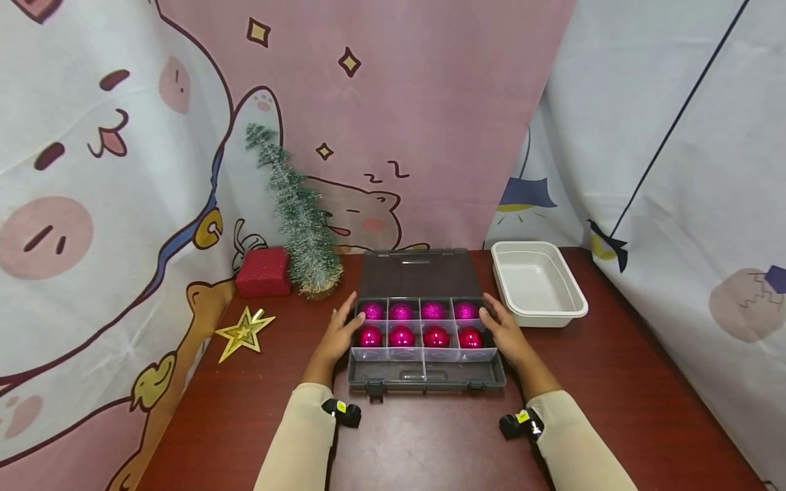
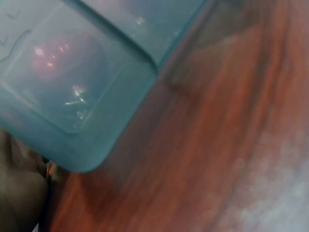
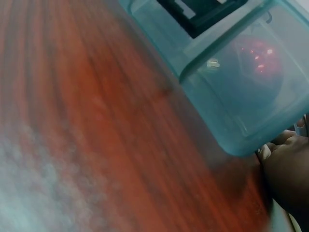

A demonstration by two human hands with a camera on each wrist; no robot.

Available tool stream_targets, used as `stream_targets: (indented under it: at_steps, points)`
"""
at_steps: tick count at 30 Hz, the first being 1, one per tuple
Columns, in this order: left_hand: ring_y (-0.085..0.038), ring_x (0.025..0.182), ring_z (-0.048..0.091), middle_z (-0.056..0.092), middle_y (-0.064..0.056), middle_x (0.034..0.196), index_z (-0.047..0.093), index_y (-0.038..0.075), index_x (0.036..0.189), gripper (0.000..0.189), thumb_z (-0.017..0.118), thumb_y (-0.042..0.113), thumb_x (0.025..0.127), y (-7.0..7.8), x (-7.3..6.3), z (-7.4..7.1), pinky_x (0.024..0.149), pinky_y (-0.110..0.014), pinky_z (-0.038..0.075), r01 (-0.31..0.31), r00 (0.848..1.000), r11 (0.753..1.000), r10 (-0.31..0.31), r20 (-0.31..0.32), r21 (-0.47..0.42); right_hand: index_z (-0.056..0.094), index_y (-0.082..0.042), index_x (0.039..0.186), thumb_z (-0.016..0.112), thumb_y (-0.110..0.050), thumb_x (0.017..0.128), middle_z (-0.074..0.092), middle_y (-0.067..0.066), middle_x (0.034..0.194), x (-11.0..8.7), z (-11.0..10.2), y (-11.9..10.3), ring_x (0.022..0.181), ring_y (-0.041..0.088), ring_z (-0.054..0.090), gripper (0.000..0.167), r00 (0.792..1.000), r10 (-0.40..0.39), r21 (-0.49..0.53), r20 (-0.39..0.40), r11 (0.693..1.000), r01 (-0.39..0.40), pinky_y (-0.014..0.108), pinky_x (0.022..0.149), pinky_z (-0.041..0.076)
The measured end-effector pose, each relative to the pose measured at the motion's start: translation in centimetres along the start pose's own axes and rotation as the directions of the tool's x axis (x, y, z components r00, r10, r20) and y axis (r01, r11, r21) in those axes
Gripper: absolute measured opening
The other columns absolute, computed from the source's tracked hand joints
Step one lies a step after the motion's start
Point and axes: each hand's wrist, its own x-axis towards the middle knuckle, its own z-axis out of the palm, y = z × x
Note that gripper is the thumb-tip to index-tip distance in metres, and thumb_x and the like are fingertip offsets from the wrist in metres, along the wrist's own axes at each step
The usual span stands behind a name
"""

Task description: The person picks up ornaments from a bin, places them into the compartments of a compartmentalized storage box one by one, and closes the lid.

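A dark see-through plastic organizer box (image 1: 426,375) stands before me with its lid (image 1: 420,273) folded back. White dividers split it into compartments. Glittery magenta balls (image 1: 402,311) fill the back row, and shiny pinkish-red balls (image 1: 402,336) fill the row in front of it. My left hand (image 1: 338,337) holds the box's left side, thumb at the rim and fingers along the outer wall. On the opposite side my right hand (image 1: 508,339) holds it the same way. Both wrist views show a box corner (image 2: 82,150) close over the wood, with most of each hand hidden.
A white plastic tub (image 1: 543,317) stands to the right of the box. At the left are a small frosted Christmas tree (image 1: 303,232), a red block (image 1: 264,273) and a gold star (image 1: 244,332). Printed cloth (image 1: 442,123) hangs behind the table (image 1: 620,409).
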Motion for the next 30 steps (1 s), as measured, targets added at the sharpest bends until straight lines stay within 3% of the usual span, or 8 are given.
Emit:
stream_targets:
  at_steps: [12, 21, 30]
  points:
    - [-0.048, 0.165, 0.029, 0.040, -0.029, 0.172, 0.032, 0.000, 0.170, 0.067, 0.058, 0.018, 0.111, -0.18, 0.12, -0.26, 0.135, -0.068, -0.011, -0.048, 0.998, 0.997, 0.046, 0.047, 0.054, 0.023, 0.004, 0.170, 0.051, -0.018, 0.116, 0.023, 0.034, 0.176, -0.05, -0.01, 0.13, 0.167, 0.048, 0.018, 0.065, 1.000, 0.024, 0.043, 0.003, 0.999, -0.024, 0.064, 0.137, 0.014]
    - [-0.051, 0.163, 0.032, 0.042, -0.033, 0.169, 0.032, -0.001, 0.170, 0.070, 0.061, 0.011, 0.108, -0.35, -0.19, -0.11, 0.134, -0.071, -0.012, -0.087, 0.996, 0.996, 0.087, 0.020, -0.001, 0.023, 0.004, 0.171, 0.053, -0.016, 0.115, 0.022, 0.033, 0.177, -0.24, -0.12, 0.41, 0.168, 0.049, 0.016, 0.066, 1.000, 0.020, 0.052, 0.015, 0.998, -0.021, 0.066, 0.136, 0.013]
    - [-0.053, 0.163, 0.030, 0.039, -0.036, 0.169, 0.027, 0.002, 0.172, 0.077, 0.065, 0.012, 0.106, 0.38, -0.05, -0.22, 0.135, -0.068, -0.010, -0.019, 0.999, 0.998, 0.021, 0.030, -0.055, 0.022, 0.006, 0.170, 0.052, -0.014, 0.115, 0.020, 0.033, 0.178, -0.27, -0.21, 0.16, 0.169, 0.048, 0.013, 0.066, 1.000, 0.008, 0.070, 0.016, 0.997, -0.009, 0.064, 0.137, 0.011]
